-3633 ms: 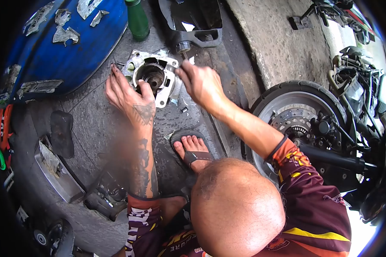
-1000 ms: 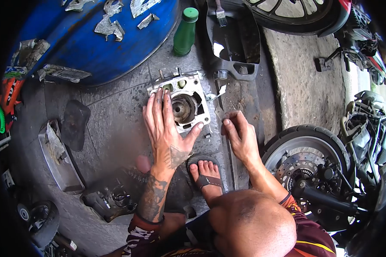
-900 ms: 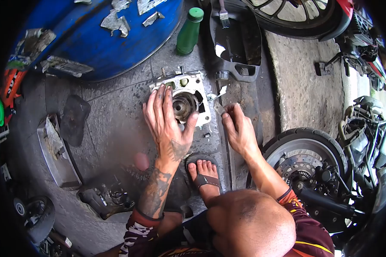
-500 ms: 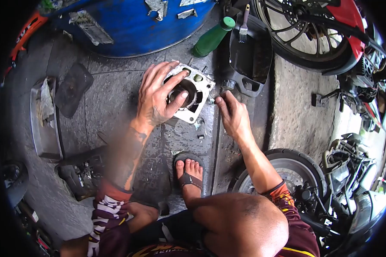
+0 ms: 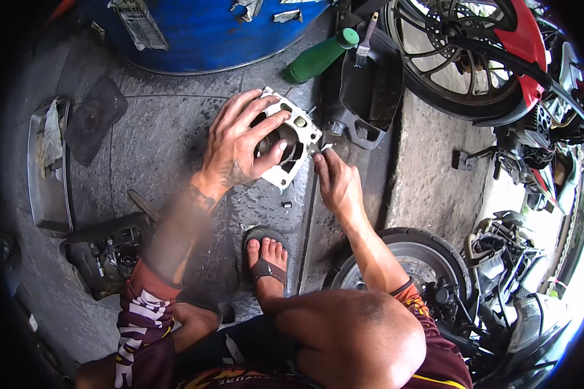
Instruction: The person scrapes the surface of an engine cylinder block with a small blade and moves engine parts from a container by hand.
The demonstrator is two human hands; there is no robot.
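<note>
A silver metal engine cylinder block (image 5: 284,176) with a large round bore rests on the dark tiled floor. My left hand (image 5: 240,139) lies over its left side, fingers spread across the top face and thumb at the bore. At the block's right edge, my right hand (image 5: 337,181) pinches a small flat piece (image 5: 315,149), probably a blade, whose tip meets the block's corner. A small dark cylindrical piece (image 5: 287,205) lies on the floor below the block.
Behind the block are a blue drum (image 5: 201,39), a green bottle (image 5: 321,57) and a cut-open black container (image 5: 370,87) with a brush (image 5: 365,47). Wheels (image 5: 409,259) stand at right. A metal tray (image 5: 48,194) and engine parts (image 5: 107,256) lie at left.
The view has shifted. My left hand has turned on the block, which sits more tilted. My right hand has moved from beside the block up to its right corner with the small flat piece.
</note>
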